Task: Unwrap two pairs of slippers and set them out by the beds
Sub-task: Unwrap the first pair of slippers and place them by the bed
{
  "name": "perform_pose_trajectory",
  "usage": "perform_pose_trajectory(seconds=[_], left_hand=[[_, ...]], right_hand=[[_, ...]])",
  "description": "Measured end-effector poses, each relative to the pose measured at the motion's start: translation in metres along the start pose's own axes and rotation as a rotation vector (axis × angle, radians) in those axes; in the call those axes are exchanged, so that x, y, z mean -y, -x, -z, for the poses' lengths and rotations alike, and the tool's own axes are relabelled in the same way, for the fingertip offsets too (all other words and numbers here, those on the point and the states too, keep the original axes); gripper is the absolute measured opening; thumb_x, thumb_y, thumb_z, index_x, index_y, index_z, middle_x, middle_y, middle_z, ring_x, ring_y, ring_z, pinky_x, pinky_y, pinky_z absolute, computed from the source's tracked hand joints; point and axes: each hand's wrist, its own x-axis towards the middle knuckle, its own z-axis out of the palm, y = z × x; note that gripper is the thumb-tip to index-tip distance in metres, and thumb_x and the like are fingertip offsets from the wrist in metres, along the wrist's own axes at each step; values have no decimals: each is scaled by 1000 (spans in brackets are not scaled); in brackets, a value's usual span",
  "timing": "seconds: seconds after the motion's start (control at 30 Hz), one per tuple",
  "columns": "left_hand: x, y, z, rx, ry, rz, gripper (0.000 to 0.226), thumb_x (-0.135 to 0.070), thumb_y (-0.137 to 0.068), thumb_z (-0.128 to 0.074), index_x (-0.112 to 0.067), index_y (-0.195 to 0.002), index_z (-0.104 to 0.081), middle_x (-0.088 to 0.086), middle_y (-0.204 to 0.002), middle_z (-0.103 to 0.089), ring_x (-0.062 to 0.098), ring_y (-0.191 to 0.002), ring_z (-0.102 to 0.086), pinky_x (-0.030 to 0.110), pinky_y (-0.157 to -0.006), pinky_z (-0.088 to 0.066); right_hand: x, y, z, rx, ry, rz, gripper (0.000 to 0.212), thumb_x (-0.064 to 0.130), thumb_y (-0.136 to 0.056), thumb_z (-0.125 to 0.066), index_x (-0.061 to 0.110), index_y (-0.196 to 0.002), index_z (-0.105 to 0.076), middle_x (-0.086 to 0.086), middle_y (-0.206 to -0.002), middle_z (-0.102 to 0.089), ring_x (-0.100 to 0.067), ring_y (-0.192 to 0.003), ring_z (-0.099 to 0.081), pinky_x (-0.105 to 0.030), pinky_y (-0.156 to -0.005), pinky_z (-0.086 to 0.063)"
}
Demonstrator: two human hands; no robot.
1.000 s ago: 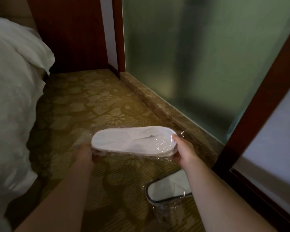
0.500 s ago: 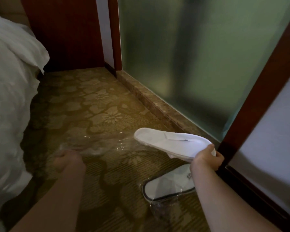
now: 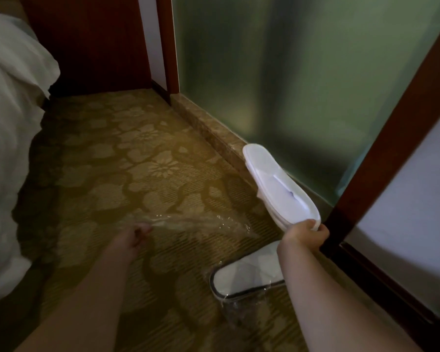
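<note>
Above the carpet (image 3: 142, 158), bare slippers (image 3: 277, 189) clamped in right-hand fingers (image 3: 302, 231) (left fingers (image 3: 142, 228) pinching the clear wrapper (image 3: 201, 224)).

Bare white slippers (image 3: 280, 189) are held stacked, slanting toward eleven o'clock, above a still-wrapped pair (image 3: 247, 275) lying flat on carpet.
</note>
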Motion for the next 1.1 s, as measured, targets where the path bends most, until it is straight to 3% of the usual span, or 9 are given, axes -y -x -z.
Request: perform_pose_trajectory(seconds=[0.13, 0.33, 0.4, 0.53, 0.63, 0.83, 0.9, 1.0, 1.1], left_hand=[[16, -3, -23, 79, 53, 4, 25, 6, -92, -43, -7, -74, -54, 5, -68, -61, 3, -49, -58, 10, -35, -46], [41, -3, -72, 128, 340, -34, 21, 1, -100, -32, -8, -96, -51, 12, -110, -58, 10, -68, -66, 15, -50, -55], [52, -2, -86, 138, 362, -41, 18, 2, -98, -35, -7, -97, -51, 13, -104, -60, 7, -61, -67, 15, -48, -54], [75, -11, -104, 127, 165, -43, 24, 5, -92, -44, -9, -73, -51, 13, -65, -59, 3, -34, -58, 12, -36, -47], [91, -22, -114, 60, -40, 46, 20, -10, -96, -43, -3, -106, -59, 16, -89, -62, 15, -50, -62, 15, -32, -44], [107, -22, -125, -25, -300, 133, 41, -15, -102, -34, 9, -133, -46, 11, -59, -55, 18, -37, -52, 9, -20, -26], [107, -7, -131, 63, -297, 154, 43, -17, -103, -32, 4, -138, -42, 17, -85, -70, 19, -58, -64, 12, -33, -43], [106, 0, -133, 100, -162, 239, 47, -25, -104, -26, -11, -148, -28, 18, -141, -50, 33, -123, -54, 31, -91, -47], [109, -8, -126, 107, -154, 331, 55, -43, -101, -25, -11, -146, -34, 20, -138, -53, 35, -113, -59, 39, -89, -43]], right_hand=[[-7, -11, -6, 24, 5, 47, 39, 22, -97, -41, 9, -134, -46, -20, -135, -54, -38, -121, -52, -42, -101, -41], [-8, -16, -17, 82, -41, 53, 37, 16, -95, -42, 6, -130, -51, -20, -130, -57, -38, -117, -55, -41, -98, -43], [-9, -17, -21, 95, -44, 32, 37, 17, -95, -42, 8, -129, -52, -20, -128, -58, -38, -116, -55, -42, -98, -44], [-13, -25, -22, 114, -32, 25, 35, 19, -95, -42, 11, -128, -52, -17, -127, -59, -37, -115, -56, -44, -100, -46], [-14, -37, -17, 115, -18, 14, 37, 19, -97, -41, 10, -131, -51, -17, -130, -58, -36, -116, -55, -35, -93, -43], [-15, -57, -5, 110, 3, -34, 38, 20, -97, -40, 11, -134, -48, -16, -132, -56, -36, -118, -54, -32, -88, -42], [-16, -63, -3, 108, 17, -35, 38, 20, -97, -40, 11, -133, -48, -17, -131, -56, -36, -117, -55, -37, -93, -44], [-15, -69, -1, 122, 38, -30, 38, 21, -97, -40, 12, -133, -49, -17, -130, -56, -35, -116, -56, -42, -96, -47], [-13, -72, 4, 169, 70, -38, 37, 23, -98, -38, 14, -133, -48, -15, -130, -56, -34, -117, -55, -42, -96, -46]])
